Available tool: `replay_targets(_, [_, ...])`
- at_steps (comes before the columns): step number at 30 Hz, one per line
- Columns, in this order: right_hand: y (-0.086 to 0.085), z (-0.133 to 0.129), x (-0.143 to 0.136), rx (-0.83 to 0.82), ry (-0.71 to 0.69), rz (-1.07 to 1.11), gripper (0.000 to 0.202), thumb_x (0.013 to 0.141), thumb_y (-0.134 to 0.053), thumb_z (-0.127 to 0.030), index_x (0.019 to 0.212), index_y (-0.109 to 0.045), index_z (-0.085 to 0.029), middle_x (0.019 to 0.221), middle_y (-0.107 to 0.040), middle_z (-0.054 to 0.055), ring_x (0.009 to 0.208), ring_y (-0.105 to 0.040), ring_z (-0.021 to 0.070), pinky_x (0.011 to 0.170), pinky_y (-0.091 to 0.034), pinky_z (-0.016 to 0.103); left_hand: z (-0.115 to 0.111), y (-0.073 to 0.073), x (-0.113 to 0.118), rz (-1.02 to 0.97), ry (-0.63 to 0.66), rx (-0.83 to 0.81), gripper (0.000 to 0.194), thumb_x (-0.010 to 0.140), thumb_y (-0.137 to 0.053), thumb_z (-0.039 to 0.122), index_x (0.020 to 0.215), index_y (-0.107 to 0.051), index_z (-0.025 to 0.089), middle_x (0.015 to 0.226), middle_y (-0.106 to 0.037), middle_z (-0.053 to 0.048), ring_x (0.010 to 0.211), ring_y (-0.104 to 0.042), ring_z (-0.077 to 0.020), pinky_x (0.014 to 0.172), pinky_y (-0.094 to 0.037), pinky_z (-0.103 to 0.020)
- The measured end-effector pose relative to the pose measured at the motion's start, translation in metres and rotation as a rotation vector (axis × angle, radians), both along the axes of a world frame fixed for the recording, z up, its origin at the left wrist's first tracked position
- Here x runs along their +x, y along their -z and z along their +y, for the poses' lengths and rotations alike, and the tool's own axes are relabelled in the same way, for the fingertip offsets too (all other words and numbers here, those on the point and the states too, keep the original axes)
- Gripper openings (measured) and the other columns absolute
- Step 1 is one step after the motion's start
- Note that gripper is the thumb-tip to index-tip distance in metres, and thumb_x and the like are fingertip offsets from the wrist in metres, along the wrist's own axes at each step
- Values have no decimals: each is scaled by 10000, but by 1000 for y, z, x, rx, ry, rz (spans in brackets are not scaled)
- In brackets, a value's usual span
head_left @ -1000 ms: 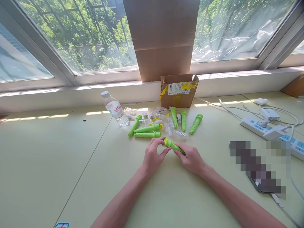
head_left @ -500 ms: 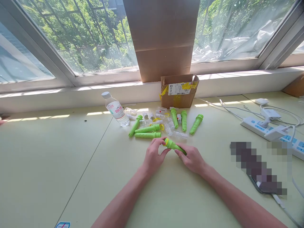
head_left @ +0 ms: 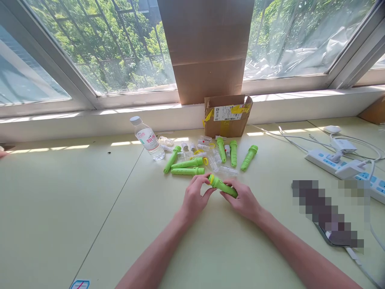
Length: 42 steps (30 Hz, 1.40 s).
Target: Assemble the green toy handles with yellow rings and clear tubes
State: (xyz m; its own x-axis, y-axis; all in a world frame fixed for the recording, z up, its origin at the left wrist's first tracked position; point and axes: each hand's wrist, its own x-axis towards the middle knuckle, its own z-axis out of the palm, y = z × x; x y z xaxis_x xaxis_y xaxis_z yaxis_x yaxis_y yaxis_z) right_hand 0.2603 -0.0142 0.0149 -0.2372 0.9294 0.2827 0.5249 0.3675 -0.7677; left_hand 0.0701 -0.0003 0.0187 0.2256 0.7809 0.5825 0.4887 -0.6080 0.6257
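Note:
A green tube (head_left: 223,186) is held between both hands above the pale table, with a yellow ring (head_left: 211,179) around its left end. My left hand (head_left: 196,194) pinches that ringed end between thumb and fingers. Around the tube's lower right end, the fingers of my right hand (head_left: 242,199) are closed. Just beyond lie several more green tubes, among them one on the left (head_left: 188,171) and one on the right (head_left: 249,157). Clear plastic pieces (head_left: 228,171) and a few loose yellow rings (head_left: 205,161) are scattered between them.
A water bottle (head_left: 147,139) stands behind the pieces at left. An open cardboard box (head_left: 225,126) sits by the window ledge. At right are a power strip (head_left: 323,158) with cables and a blurred-out phone (head_left: 337,239). Part of another person's hand (head_left: 3,153) shows at the far left edge.
The right hand's fingers have shifted slightly on the green tube, and more of its lower end shows. Both hands remain in nearly the same place.

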Motion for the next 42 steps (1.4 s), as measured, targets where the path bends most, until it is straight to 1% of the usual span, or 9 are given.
replay_targets(3, [0, 0, 0, 43, 7, 10, 234, 818, -558, -260, 1050, -577, -229, 929, -685, 44, 787, -632, 196, 675, -491, 314, 0, 0, 0, -4, -11, 13, 152, 802, -624, 191, 891, -502, 203, 1088, -643, -84, 1045, -584, -204, 824, -506, -383])
replay_targets(9, [-3, -2, 1, -21, 23, -5, 268, 838, -545, -311, 1085, -594, -220, 907, -699, 48, 705, -621, 187, 559, -471, 283, -1, -2, 1, -13, -17, -13, 171, 795, -634, 223, 908, -507, 200, 1065, -644, -92, 1041, -595, -220, 825, -508, -403])
replay_targets(14, [-2, -3, 1, -69, -15, -10, 310, 851, -523, -334, 1125, -577, -198, 783, -682, 25, 577, -562, 151, 548, -449, 279, -1, -4, 1, -2, 1, -77, 183, 793, -637, 222, 906, -495, 199, 1123, -625, -90, 1054, -583, -205, 847, -499, -384])
replay_targets(23, [-4, -2, 1, -94, -28, 22, 272, 853, -516, -331, 1086, -546, -194, 619, -599, -17, 495, -503, 130, 471, -387, 253, 0, -5, 0, 3, -7, -20, 172, 784, -649, 228, 861, -498, 202, 1044, -649, -77, 1034, -591, -209, 833, -497, -370])
replay_targets(28, [-3, -1, 0, -147, -42, 115, 243, 857, -518, -358, 1039, -542, -198, 654, -611, -1, 526, -518, 135, 454, -376, 248, 0, -6, -1, 26, 40, -69, 268, 748, -685, 249, 924, -489, 201, 1129, -615, -99, 1052, -576, -224, 819, -510, -380])
replay_targets(31, [-2, -1, 1, -161, -47, 123, 249, 853, -523, -363, 1038, -549, -198, 648, -610, 0, 526, -523, 139, 434, -370, 245, 0, -3, -2, 24, 27, -58, 202, 786, -628, 189, 928, -486, 205, 1124, -619, -94, 1049, -576, -215, 838, -501, -399])
replay_targets(35, [-1, -1, 1, -94, -53, 79, 233, 837, -545, -328, 1032, -555, -200, 694, -633, 8, 553, -549, 141, 503, -434, 263, 1, 1, -2, 9, 34, -40, 154, 806, -586, 143, 909, -490, 206, 1107, -631, -89, 1070, -574, -217, 848, -499, -407])
replay_targets(39, [-1, -1, 2, 38, -27, 25, 251, 791, -598, -279, 1031, -564, -214, 891, -663, 48, 725, -615, 182, 636, -490, 302, 1, 2, -2, 1, 12, 42, 148, 800, -605, 146, 887, -499, 205, 1115, -636, -89, 1068, -582, -215, 835, -511, -397])
replay_targets(42, [-4, -1, 1, 116, -1, -37, 230, 814, -577, -266, 1041, -575, -230, 940, -666, 55, 812, -623, 200, 683, -493, 312, 1, 2, -1, 9, -10, 95, 150, 793, -617, 147, 880, -510, 206, 1094, -649, -85, 1057, -589, -212, 818, -522, -389])
